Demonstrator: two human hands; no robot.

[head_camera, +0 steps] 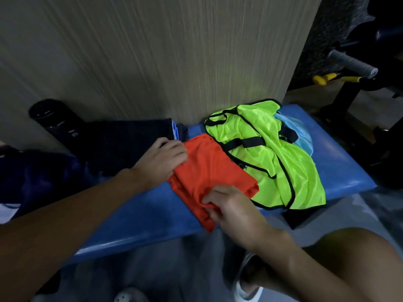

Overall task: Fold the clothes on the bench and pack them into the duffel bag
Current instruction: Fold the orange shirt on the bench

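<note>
An orange garment (209, 171) lies partly folded on the blue bench (139, 216). My left hand (163, 160) grips its far left edge. My right hand (229, 205) pinches its near edge between thumb and fingers. A neon green mesh vest with black trim (268, 153) lies crumpled just right of it, over a light blue garment (303, 136). A dark folded pile (128, 140) sits on the bench behind my left hand. The dark blue duffel bag (37, 175) is at the left, partly hidden by my left forearm.
A wood-grain wall panel (152, 57) rises right behind the bench. A black cylinder (50, 118) leans at the back left. Gym equipment with a grey handle (353, 64) stands at the right. My knee (353, 258) and shoes are below the bench's front edge.
</note>
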